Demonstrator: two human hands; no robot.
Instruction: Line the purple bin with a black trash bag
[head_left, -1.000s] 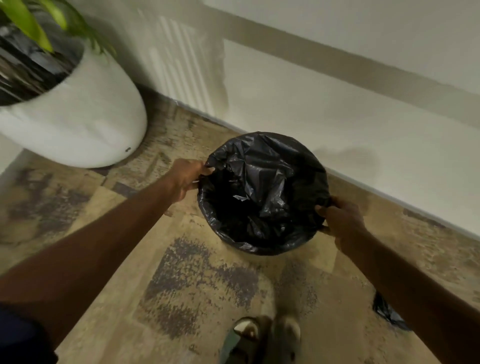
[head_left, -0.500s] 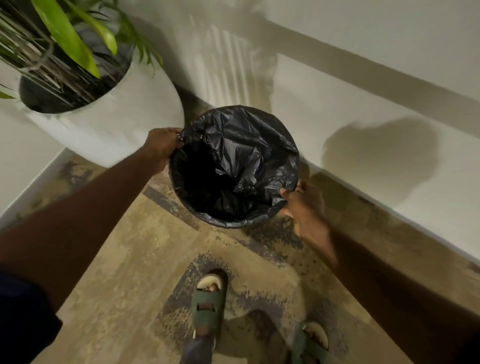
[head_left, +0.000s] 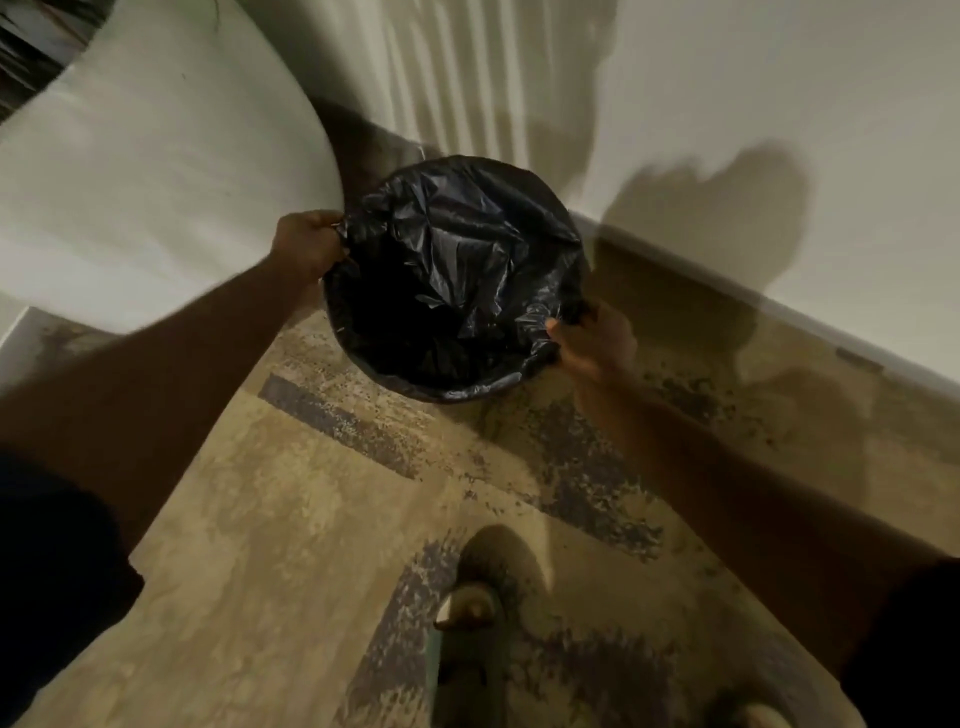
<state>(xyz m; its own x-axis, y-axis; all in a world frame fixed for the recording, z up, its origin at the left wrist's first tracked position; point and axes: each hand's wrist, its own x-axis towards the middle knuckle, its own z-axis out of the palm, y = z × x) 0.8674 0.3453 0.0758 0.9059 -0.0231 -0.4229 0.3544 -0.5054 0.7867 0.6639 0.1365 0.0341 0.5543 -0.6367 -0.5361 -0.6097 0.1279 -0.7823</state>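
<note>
A black trash bag (head_left: 457, 270) covers a round bin completely, its edge folded over the rim, so none of the purple shows. The bin sits in the corner between a big white planter and the wall. My left hand (head_left: 306, 244) grips the bagged rim at its left side. My right hand (head_left: 595, 343) grips the bagged rim at its lower right. The bag's inside is crumpled and dark.
A large white planter (head_left: 156, 171) stands right beside the bin on the left. A pale wall with baseboard (head_left: 727, 291) runs behind and to the right. Patterned carpet (head_left: 311, 519) covers the floor, with my sandalled foot (head_left: 467, 623) below.
The view has shifted closer to the planter and wall while both hands keep hold of the bagged rim. The bin now sits nearer the planter and the corner.
</note>
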